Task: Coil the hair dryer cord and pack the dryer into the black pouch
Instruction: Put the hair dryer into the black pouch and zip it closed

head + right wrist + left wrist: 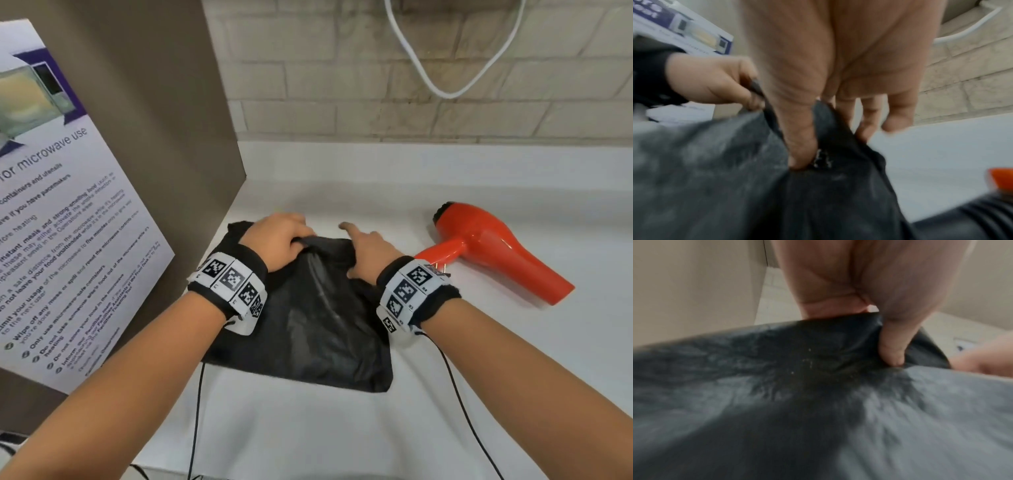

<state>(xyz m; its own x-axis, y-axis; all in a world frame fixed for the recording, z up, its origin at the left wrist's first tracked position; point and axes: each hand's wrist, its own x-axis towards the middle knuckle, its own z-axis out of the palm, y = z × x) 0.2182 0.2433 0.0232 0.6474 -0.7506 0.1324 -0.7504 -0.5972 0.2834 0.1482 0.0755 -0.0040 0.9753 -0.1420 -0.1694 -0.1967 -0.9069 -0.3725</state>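
Note:
The black pouch (308,325) lies flat on the white counter (445,192), its mouth at the far end. My left hand (284,240) pinches the mouth's left part, thumb (892,350) pressed into the fabric (818,418). My right hand (368,251) pinches the mouth's right part; its thumb (803,146) is tucked into the pouch (735,186), with fingers behind the fabric and the index finger stretched out. The orange hair dryer (493,246) lies on its side to the right, untouched. Its black cord (972,217) appears bunched beside the handle (1001,180), mostly hidden in the head view.
A brown panel with a microwave-use poster (68,222) stands close on the left. A brick wall (342,85) backs the counter, with a white cable loop (445,68) hanging on it. Thin black wires (197,411) trail from my wristbands.

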